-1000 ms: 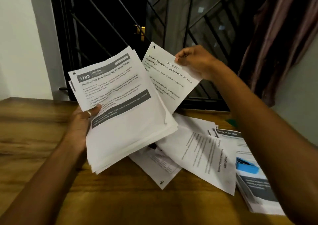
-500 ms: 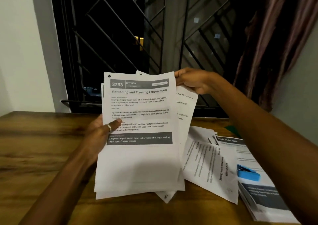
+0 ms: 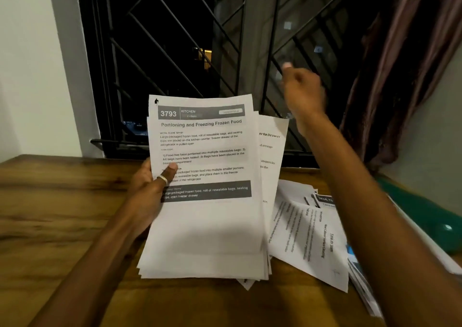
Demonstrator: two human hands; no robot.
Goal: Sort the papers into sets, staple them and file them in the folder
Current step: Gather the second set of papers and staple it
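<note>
Only sorting seems under way, nothing visibly stapled or filed: the left hand [image 3: 150, 191] grips the paper stack [image 3: 207, 226] mid-frame over the worktop [image 3: 62, 201], loose sheets [image 3: 312, 239] lie lower right, and the raised right hand [image 3: 302, 94] is too blurred to judge.

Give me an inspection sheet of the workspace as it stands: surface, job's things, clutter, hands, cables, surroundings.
Surface: wooden table, bare wood showing at left.
Job's things: stack held over the table, top page titled "Portioning and Freezing Frozen Food"; one sheet sticks out behind it on the right; loose papers lie overlapping at right; green thing at the right edge, perhaps the folder.
Clutter: blue sliver beside the right arm, too hidden to name.
Hands: left hand grips the stack, thumb across the top page; right hand up above the papers, blurred, touching none.
Cables: nothing seen.
Surroundings: window grille, curtain, white wall.
</note>
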